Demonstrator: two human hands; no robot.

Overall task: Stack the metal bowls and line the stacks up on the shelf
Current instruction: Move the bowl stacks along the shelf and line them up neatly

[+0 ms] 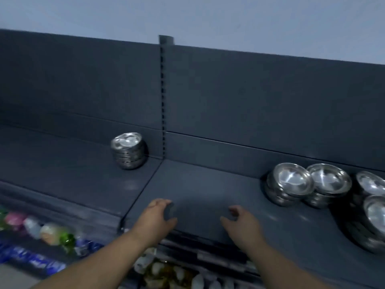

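Head view: both hands are seen low-centre over the bare front part of the shelf (208, 184). Left hand (155, 217) is at approx 7 o'clock, right hand (241, 224) at approx 5 o'clock. Each grip is released, fingers loosely curled, nothing grasped; no bowl is touched.

One finished stack (128, 151) of metal bowls is set at approx 10 o'clock, pushed back close to the rear panel (270, 97) & just beside the slotted upright (163, 97), prob. so the row starts at the back & is kept straight against it.

Loose bowl piles (308, 184) are clustered at 3 o'clock: two short leaning stacks touching each other, w/ more bowls (373, 205) at the frame's right edge, partly cut off. These are tilted, not nested square, so restacking is judged to be needed. Count can't be told.

Packaged goods (52, 234) on a lower shelf are blurred at 8 o'clock.

Task is judged early: one stack placed, the rest not yet lined up. Next reach is likely rightward, toward the 3 o'clock cluster.
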